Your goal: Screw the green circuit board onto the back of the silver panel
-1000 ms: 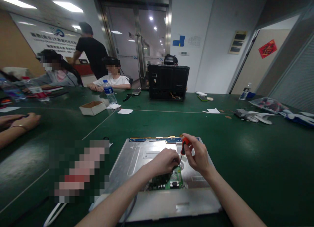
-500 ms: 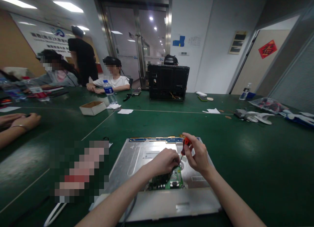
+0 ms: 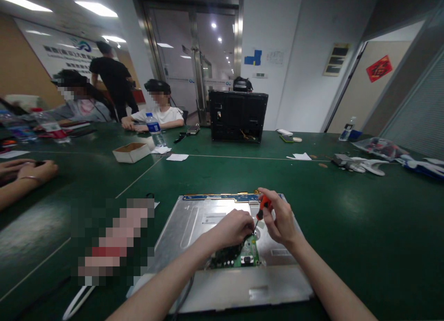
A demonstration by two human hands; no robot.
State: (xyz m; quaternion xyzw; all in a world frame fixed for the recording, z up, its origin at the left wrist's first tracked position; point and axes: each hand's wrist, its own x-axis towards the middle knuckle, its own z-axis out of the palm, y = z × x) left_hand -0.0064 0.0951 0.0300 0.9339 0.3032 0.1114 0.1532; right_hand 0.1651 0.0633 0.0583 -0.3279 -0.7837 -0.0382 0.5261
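Note:
A silver metal monitor back panel [image 3: 194,224] lies flat on the green table [image 3: 347,228] in front of me. A green circuit board [image 3: 239,256] sits on its near middle. My right hand [image 3: 279,217] grips a small red-handled screwdriver [image 3: 262,205], its tip pointing down at the board's far corner. My left hand [image 3: 232,228] rests with curled fingers on the board next to the screwdriver tip; whether it pinches anything is hidden.
A black monitor [image 3: 237,115] stands upright at the far side. A cardboard box [image 3: 131,152], a water bottle [image 3: 155,130] and paper scraps lie to the left. Another person's hands [image 3: 24,170] rest at the left edge. Seated people and a standing person are at the back left.
My hands have hardly moved; the screwdriver handle has tilted slightly to the right. The standing person in black at the back left has walked further left.

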